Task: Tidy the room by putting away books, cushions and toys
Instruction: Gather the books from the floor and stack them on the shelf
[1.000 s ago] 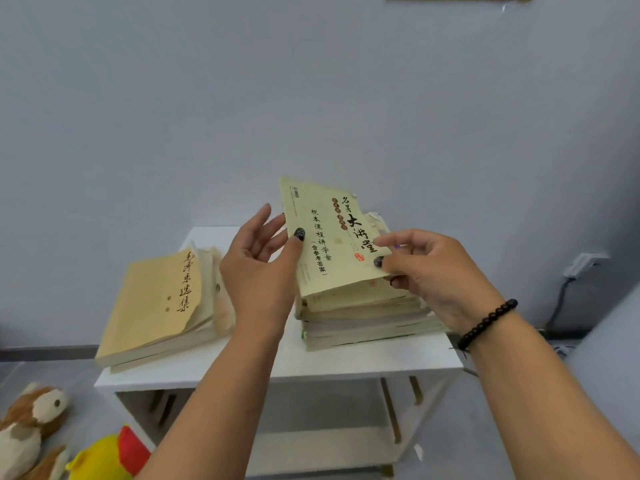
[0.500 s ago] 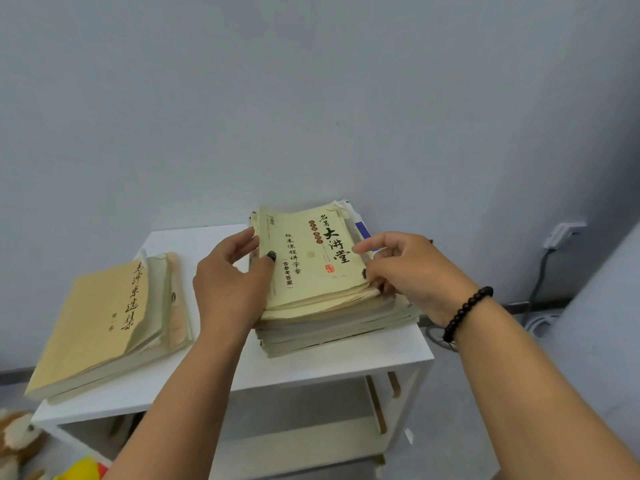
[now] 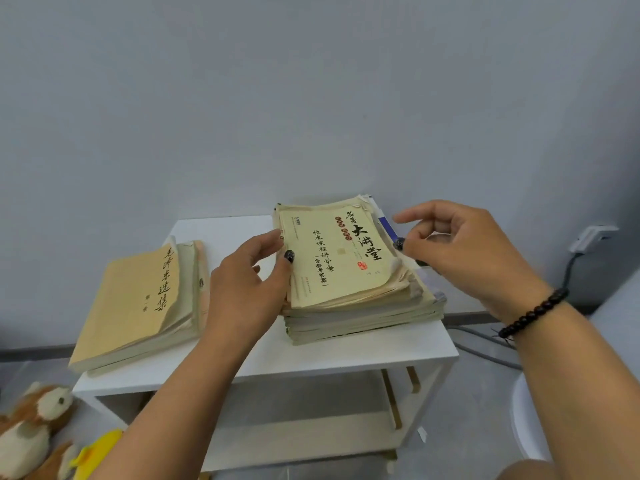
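Where a second ago the pale yellow booklet (image 3: 337, 251) was held tilted up in both hands, it is now seen lying flat as the top layer of the right-hand stack of books (image 3: 360, 306) on the white surface (image 3: 346, 355). The left hand (image 3: 247, 285) is kept against the stack's left edge, its thumb laid on the booklet's cover and its fingers reaching along the side, so the booklet is touched rather than gripped. The right hand (image 3: 464, 247) has been drawn slightly off to the right of the stack, with loosely curled fingers holding nothing; whether its thumb tip meets the page edges cannot be told. A second, thicker tan book (image 3: 135, 299) lies on another volume at the left of the surface, well apart from the stack. On the floor at the near left, a brown-and-white plush toy (image 3: 31, 431) and a yellow toy (image 3: 93, 452) are visible, not yet put away. It may be judged that the placing of this booklet is done and only squaring of the edges remains; the stack's worn, uneven pages could slip if nudged. The toys appear to be left for later.
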`<action>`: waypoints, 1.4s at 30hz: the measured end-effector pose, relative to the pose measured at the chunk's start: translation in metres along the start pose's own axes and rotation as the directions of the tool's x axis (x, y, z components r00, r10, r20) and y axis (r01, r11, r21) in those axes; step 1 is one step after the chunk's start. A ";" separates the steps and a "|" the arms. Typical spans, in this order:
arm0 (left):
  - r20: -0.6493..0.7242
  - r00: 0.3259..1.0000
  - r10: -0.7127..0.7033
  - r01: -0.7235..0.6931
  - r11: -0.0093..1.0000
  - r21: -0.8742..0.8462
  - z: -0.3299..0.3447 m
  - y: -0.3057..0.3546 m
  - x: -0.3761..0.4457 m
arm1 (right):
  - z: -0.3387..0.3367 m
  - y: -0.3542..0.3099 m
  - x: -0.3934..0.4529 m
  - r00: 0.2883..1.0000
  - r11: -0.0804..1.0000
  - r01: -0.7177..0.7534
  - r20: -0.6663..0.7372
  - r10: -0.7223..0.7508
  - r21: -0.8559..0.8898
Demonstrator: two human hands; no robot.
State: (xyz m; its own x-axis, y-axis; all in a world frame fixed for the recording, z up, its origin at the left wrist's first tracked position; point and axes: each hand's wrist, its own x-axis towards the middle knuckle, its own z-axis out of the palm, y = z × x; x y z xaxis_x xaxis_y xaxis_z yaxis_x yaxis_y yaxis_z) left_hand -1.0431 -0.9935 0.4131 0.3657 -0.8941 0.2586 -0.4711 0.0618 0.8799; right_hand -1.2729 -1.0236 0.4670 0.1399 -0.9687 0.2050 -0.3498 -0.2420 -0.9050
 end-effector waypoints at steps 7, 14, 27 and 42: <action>-0.056 0.998 -0.023 0.028 0.995 0.096 -0.038 -0.022 0.002 | 0.071 -0.033 -0.010 0.990 0.988 0.125 0.058 -0.130 0.087; -0.290 0.951 -0.106 0.124 0.991 0.044 -0.101 -0.052 0.006 | 0.160 -0.045 -0.020 0.963 0.991 0.069 0.251 -0.096 0.112; -0.226 0.835 -0.502 0.525 0.850 0.049 -0.156 -0.100 0.009 | 0.274 -0.022 -0.023 0.936 0.985 -0.131 0.313 0.161 -0.113; -0.111 0.850 -0.516 0.454 0.822 -0.343 -0.150 -0.102 0.011 | 0.260 -0.009 -0.005 0.925 0.939 -0.341 0.197 0.325 0.050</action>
State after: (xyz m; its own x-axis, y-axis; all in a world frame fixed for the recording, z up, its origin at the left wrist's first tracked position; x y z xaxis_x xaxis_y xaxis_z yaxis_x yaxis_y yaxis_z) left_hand -0.8705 -0.9432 0.3863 0.6429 -0.7421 -0.1895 0.0536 -0.2032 0.9777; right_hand -1.0295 -1.0022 0.3773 0.1981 -0.9639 -0.1779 -0.3294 0.1055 -0.9383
